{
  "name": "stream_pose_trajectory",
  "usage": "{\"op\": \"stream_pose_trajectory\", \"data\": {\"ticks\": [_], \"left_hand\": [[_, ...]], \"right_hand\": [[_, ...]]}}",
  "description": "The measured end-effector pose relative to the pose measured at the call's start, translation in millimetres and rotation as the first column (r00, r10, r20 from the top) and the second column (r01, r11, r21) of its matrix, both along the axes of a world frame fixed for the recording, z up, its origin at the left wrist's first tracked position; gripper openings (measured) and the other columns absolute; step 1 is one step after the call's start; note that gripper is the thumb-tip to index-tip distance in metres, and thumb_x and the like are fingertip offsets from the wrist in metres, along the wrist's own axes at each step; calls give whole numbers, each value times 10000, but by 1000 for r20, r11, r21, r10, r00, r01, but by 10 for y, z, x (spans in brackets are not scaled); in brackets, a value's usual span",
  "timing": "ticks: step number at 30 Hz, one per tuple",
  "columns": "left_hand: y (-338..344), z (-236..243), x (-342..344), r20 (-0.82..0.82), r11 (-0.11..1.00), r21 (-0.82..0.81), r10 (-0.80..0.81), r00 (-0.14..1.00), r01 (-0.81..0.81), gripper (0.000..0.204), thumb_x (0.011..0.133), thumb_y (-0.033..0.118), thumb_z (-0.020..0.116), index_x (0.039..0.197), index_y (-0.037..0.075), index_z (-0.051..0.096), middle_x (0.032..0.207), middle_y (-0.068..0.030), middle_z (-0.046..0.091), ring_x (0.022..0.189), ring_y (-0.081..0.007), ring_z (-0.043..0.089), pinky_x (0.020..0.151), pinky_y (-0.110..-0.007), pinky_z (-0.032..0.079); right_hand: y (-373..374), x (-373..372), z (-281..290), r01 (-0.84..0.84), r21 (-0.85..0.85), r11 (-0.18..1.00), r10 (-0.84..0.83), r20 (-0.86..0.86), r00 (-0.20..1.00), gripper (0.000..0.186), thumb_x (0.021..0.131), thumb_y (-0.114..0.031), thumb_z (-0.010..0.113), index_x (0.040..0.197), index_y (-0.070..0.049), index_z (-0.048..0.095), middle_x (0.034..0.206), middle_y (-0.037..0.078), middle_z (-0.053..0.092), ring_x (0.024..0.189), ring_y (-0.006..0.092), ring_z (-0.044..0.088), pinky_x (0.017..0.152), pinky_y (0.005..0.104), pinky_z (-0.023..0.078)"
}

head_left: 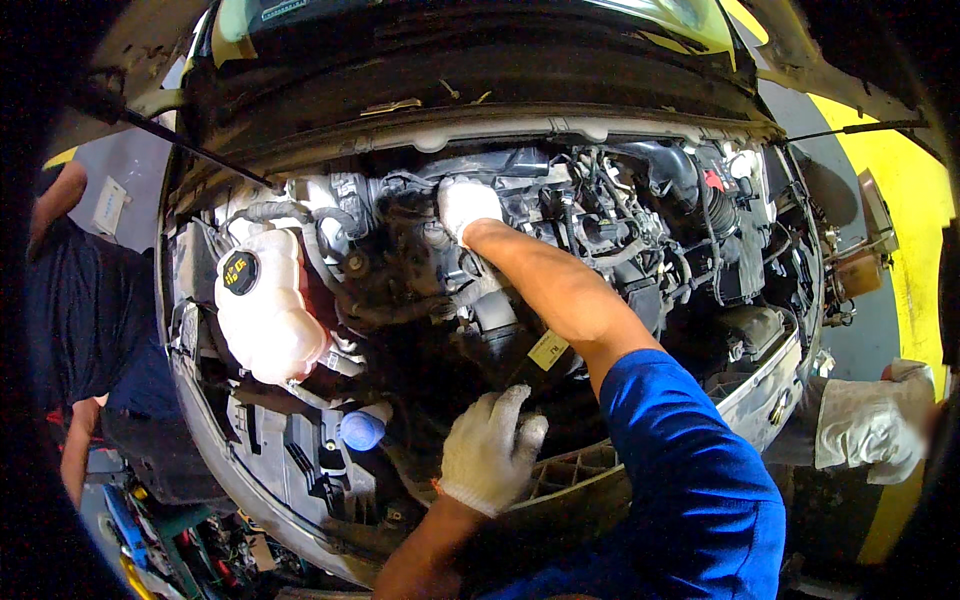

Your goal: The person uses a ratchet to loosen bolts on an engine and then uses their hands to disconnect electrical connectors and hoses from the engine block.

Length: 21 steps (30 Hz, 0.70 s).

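My right hand point(468, 208), in a white knitted glove, reaches far into the engine bay to the rear of the engine point(600, 225). Strong light washes out the glove, and its fingers are hidden below it, so what they touch cannot be made out. Lower down, my left hand point(490, 450), also gloved, hovers above the front edge of the bay. Its thumb stands apart from loosely bent fingers, and nothing shows in them. A dark part with a pale label point(548, 350) lies under my right forearm.
A white coolant tank point(270, 310) with a black cap sits at the left, above a blue round cap point(362, 430). A prop rod point(200, 148) slants across the upper left. One person in dark clothes point(95, 310) stands at the left; a pale cloth point(870, 425) shows at the right.
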State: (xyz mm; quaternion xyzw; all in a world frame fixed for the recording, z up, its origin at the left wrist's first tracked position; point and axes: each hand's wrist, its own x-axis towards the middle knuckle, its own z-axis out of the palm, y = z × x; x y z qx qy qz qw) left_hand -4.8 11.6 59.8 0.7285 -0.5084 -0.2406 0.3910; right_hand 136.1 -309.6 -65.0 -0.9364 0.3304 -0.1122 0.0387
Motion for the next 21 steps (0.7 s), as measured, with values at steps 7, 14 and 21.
{"op": "stream_pose_trajectory", "data": {"ticks": [7, 14, 21], "left_hand": [[-4, 10, -6, 18, 1000, -15, 2, 1000, -2, 416, 962, 303, 633, 1278, 33, 609, 1052, -206, 653, 972, -422, 627, 843, -519, 505], [2, 9, 1, 8, 1000, 10, -14, 1000, 14, 421, 960, 307, 638, 1277, 32, 610, 1076, -204, 659, 982, -418, 631, 843, -515, 508], [14, -15, -9, 19, 1000, 10, -13, 1000, 13, 415, 955, 289, 652, 1273, 26, 611, 1070, -198, 661, 957, -410, 633, 833, -507, 512]], "right_hand": [[39, -29, 209, 30, 142, 989, -13, -124, 992, 273, 942, -227, 555, 1083, -70, 728, 1141, 206, 728, 1075, 368, 704, 910, 469, 565], [-25, 7, 116, 122, 271, 955, -110, -57, 992, 391, 914, -374, 609, 1088, -64, 772, 1136, 206, 736, 1061, 373, 712, 915, 456, 567], [20, 109, 192, 213, 304, 929, -177, -143, 974, 391, 926, -376, 583, 1087, -79, 780, 1185, 199, 726, 1114, 373, 700, 936, 464, 563]]}}
